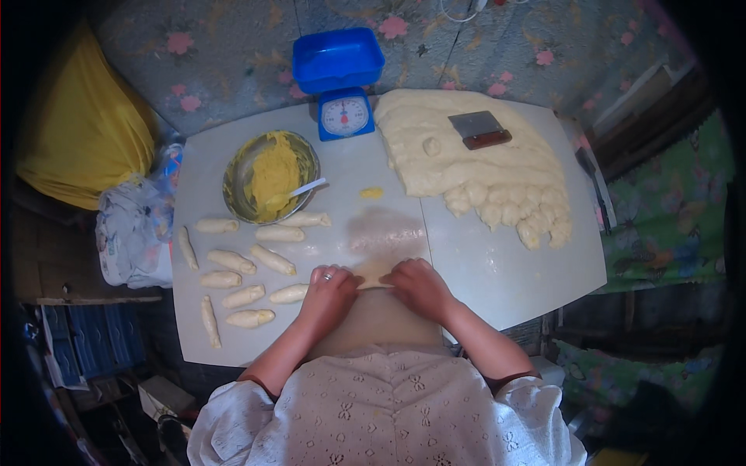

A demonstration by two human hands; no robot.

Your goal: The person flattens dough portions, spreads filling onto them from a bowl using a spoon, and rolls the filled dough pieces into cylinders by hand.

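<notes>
Head view; dough (374, 278) partly under fingers (399, 273)

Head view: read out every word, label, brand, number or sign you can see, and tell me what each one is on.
No text is clear enough to quote.
Blue scale: small marks ring its white dial, too small to read.
White plastic bag, at left: faint print-like marks, too blurred to read.
</notes>
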